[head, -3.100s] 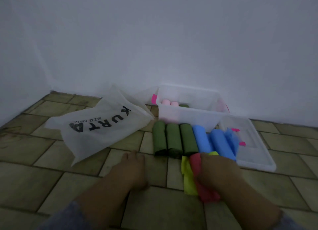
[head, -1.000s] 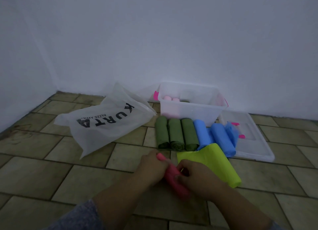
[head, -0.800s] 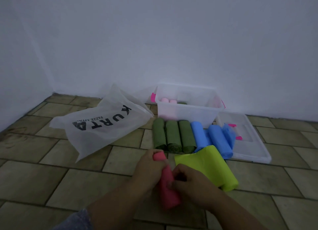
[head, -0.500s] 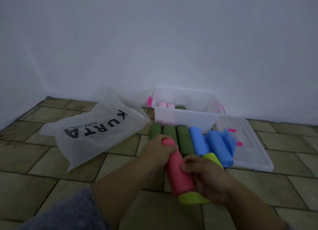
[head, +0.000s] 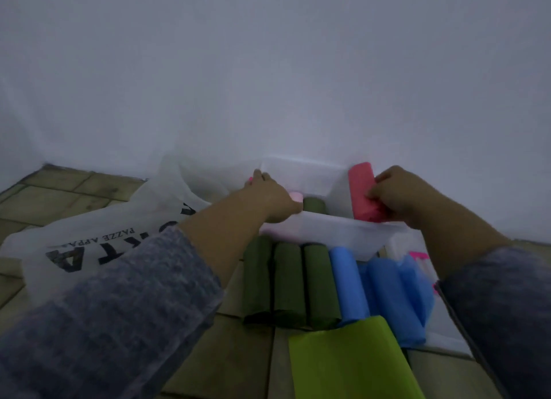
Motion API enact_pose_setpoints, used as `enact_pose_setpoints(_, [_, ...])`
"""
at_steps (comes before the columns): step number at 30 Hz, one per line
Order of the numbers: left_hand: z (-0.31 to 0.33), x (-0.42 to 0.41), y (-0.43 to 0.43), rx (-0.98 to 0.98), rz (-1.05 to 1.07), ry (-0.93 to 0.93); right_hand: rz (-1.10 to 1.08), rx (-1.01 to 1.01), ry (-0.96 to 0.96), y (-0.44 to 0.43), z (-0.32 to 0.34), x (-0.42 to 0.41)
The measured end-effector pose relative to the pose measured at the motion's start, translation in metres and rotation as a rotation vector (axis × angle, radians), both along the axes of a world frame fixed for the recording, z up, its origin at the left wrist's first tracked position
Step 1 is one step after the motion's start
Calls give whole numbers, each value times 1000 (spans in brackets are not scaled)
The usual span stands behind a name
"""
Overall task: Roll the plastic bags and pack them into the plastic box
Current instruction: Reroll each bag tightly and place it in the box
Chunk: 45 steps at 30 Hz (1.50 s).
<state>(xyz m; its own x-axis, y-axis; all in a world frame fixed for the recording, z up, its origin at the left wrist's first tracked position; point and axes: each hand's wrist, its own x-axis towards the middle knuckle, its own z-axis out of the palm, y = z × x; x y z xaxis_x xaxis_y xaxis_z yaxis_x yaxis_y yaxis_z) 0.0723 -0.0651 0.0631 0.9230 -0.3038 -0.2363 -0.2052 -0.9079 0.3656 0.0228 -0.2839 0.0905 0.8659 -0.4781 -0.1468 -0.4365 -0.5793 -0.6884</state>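
The right hand (head: 399, 198) pinched a rolled pink bag (head: 362, 190), fingers and thumb curled round its lower half, holding it upright over the right end of the plastic box (head: 328, 223). The left hand (head: 272, 198) reached over the box's near rim at the left; whether it gripped anything could not be told. Inside lay a pale pink roll (head: 295, 195) and a dark green roll (head: 313, 204). So packing looked barely begun (a judgement). Three green rolls (head: 287, 282) and the blue rolls (head: 348, 282), side by side just near of the box, waited unpacked. The lime-green bag (head: 348, 363), nearest, lay flat and unrolled. A white printed bag (head: 98, 243) sprawled at left on the tiled floor (head: 59, 195).
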Motion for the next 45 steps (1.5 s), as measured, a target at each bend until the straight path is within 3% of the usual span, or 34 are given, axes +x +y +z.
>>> enact_pose_setpoints(2, [-6,2,3,-10,-15,0,133,-327,201,4,-15,17])
enact_pose_setpoints(4, [-11,2,6,-46,-5,10,222,-429,324,14,-26,29])
enact_pose_setpoints(9, [-11,-1,8,-64,-17,-12,398,-517,534,24,-36,44])
enact_pose_setpoints(20, [-12,-3,6,-68,8,-18,595,-535,645,5,-47,58])
enact_pose_setpoints(26, [-16,-3,6,-113,34,-26,546,-528,639,6,-42,51])
enact_pose_setpoints(28, [-18,-9,10,-168,37,-84,510,-576,553,12,-36,42])
enact_pose_setpoints(30, [-16,-20,21,-241,37,-193,378,-530,242,21,-23,27])
enact_pose_setpoints(32, [-16,-38,43,-281,67,-285,187,-344,-129,28,-7,-5])
enact_pose_setpoints(34, [-26,-60,76,-267,62,-255,99,-306,-268,31,1,-56])
enact_pose_setpoints(36, [-49,-85,108,-196,21,-55,146,-371,-95,29,-8,-109])
enact_pose_setpoints(38, [-78,-107,127,8,-31,145,226,-348,257,31,-28,-157])
enact_pose_setpoints(40, [-104,-135,130,184,-87,189,244,-321,480,35,-52,-186])
enact_pose_setpoints(45, [-121,-173,119,287,32,176,80,-273,466,53,-85,-203])
